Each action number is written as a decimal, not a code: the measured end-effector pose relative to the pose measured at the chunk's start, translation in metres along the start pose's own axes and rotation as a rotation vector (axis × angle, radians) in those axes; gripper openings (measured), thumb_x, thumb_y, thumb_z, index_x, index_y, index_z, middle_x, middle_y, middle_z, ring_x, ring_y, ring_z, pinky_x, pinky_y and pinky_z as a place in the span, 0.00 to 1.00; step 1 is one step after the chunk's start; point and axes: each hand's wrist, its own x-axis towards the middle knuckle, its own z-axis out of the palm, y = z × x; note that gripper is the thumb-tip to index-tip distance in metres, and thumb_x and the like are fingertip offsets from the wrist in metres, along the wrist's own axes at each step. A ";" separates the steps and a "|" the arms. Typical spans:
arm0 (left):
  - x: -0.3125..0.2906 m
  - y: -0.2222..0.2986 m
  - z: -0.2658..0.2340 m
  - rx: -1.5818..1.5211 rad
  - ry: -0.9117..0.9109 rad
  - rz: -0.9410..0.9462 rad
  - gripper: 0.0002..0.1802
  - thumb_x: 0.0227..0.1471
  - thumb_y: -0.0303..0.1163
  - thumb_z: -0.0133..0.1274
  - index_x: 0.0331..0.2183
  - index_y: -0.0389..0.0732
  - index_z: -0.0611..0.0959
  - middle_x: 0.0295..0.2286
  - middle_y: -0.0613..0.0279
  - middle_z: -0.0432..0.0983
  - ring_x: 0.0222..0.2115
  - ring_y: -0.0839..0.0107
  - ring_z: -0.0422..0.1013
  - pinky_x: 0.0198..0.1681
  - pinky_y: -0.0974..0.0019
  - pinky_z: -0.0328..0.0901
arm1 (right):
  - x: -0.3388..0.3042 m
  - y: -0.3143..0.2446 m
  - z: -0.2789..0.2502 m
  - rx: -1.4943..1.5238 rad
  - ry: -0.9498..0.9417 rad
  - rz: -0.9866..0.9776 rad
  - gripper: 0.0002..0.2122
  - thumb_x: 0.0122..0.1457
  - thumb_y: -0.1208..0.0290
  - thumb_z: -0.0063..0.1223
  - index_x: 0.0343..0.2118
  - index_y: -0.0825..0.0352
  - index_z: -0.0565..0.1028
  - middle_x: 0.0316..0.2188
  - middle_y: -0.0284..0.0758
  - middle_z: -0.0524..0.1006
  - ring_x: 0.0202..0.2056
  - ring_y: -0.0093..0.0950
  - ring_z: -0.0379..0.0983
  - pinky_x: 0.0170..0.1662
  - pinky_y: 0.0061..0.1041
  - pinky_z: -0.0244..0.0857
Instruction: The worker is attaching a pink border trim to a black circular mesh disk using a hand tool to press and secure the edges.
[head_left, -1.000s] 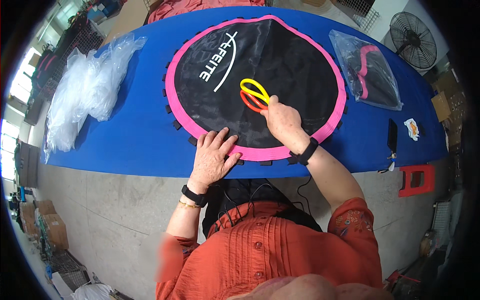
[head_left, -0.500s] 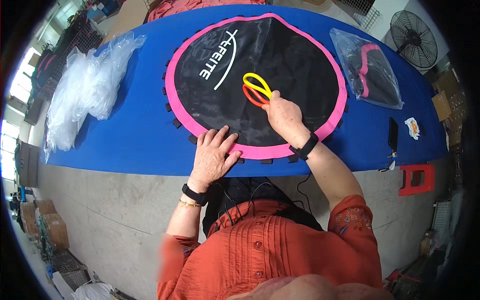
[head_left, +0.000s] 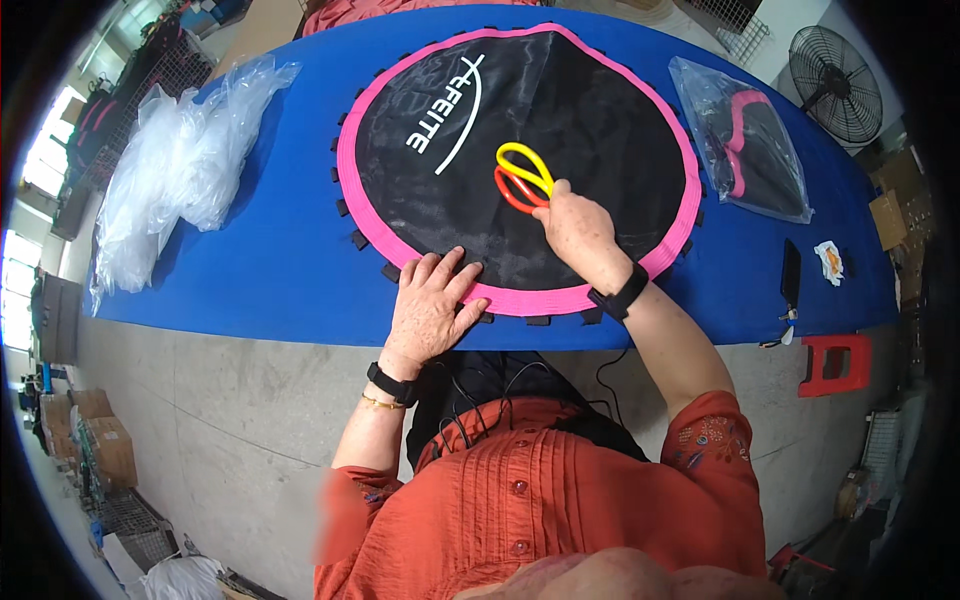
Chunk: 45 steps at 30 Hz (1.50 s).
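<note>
A round black mesh trampoline mat (head_left: 580, 110) with a pink border and short black tabs around its edge lies flat on the blue-covered table (head_left: 300, 130). White lettering marks its left part. My left hand (head_left: 432, 305) rests on the near-left border, fingers spread over the pink band and the mesh. Over the mat's middle, my right hand (head_left: 585, 232) is closed on a pair of scissors (head_left: 524, 176). Their yellow and red handle loops point away from me to the far left. The blades are hidden by the hand.
Crumpled clear plastic bags (head_left: 180, 180) lie on the table's left. A bagged black-and-pink mat (head_left: 745, 145) is at the right, with a dark phone-like slab (head_left: 790, 270) and a crumpled wrapper (head_left: 828, 263) nearer. A red stool (head_left: 834, 365) and a fan (head_left: 835, 84) stand beyond the table.
The whole view has shifted slightly, with the table's things a little further right. Both hands keep their places on and over the mat, and the scissors stay in my right hand.
</note>
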 end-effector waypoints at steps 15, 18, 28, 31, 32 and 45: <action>0.001 -0.001 -0.002 -0.006 -0.010 -0.003 0.29 0.61 0.56 0.54 0.55 0.49 0.82 0.57 0.53 0.72 0.55 0.49 0.66 0.61 0.46 0.58 | 0.004 -0.011 0.000 0.004 -0.018 0.009 0.17 0.65 0.59 0.60 0.39 0.71 0.70 0.25 0.48 0.82 0.30 0.47 0.83 0.33 0.43 0.76; 0.000 -0.001 -0.002 0.004 -0.001 -0.002 0.29 0.61 0.56 0.54 0.55 0.49 0.81 0.57 0.54 0.72 0.54 0.50 0.66 0.61 0.46 0.58 | 0.014 -0.013 -0.001 -0.020 -0.036 0.034 0.16 0.68 0.60 0.56 0.42 0.70 0.71 0.28 0.47 0.83 0.33 0.46 0.84 0.36 0.43 0.77; -0.001 0.000 -0.002 -0.006 -0.015 -0.006 0.28 0.61 0.56 0.54 0.55 0.49 0.81 0.58 0.54 0.72 0.54 0.50 0.66 0.61 0.46 0.58 | -0.001 -0.014 0.003 0.021 -0.021 -0.017 0.17 0.66 0.59 0.59 0.40 0.71 0.70 0.25 0.48 0.82 0.31 0.48 0.83 0.33 0.42 0.77; 0.001 0.000 -0.001 -0.010 -0.002 0.000 0.28 0.61 0.56 0.54 0.55 0.49 0.81 0.58 0.54 0.72 0.54 0.49 0.66 0.61 0.46 0.58 | 0.008 -0.010 0.008 0.005 0.022 -0.018 0.17 0.66 0.60 0.59 0.40 0.71 0.70 0.25 0.47 0.82 0.30 0.47 0.83 0.33 0.42 0.77; 0.001 0.000 0.000 -0.010 -0.007 -0.003 0.28 0.61 0.56 0.54 0.55 0.49 0.82 0.58 0.54 0.72 0.54 0.49 0.66 0.61 0.46 0.58 | 0.009 -0.010 0.008 0.005 0.036 -0.026 0.17 0.66 0.60 0.59 0.40 0.71 0.70 0.25 0.47 0.82 0.30 0.47 0.83 0.32 0.41 0.77; 0.000 0.001 0.002 -0.002 -0.007 -0.015 0.28 0.61 0.56 0.54 0.55 0.50 0.82 0.58 0.54 0.72 0.55 0.49 0.66 0.62 0.46 0.57 | -0.008 -0.014 0.009 0.042 0.038 -0.067 0.17 0.65 0.59 0.59 0.39 0.70 0.70 0.23 0.47 0.81 0.28 0.47 0.82 0.31 0.43 0.76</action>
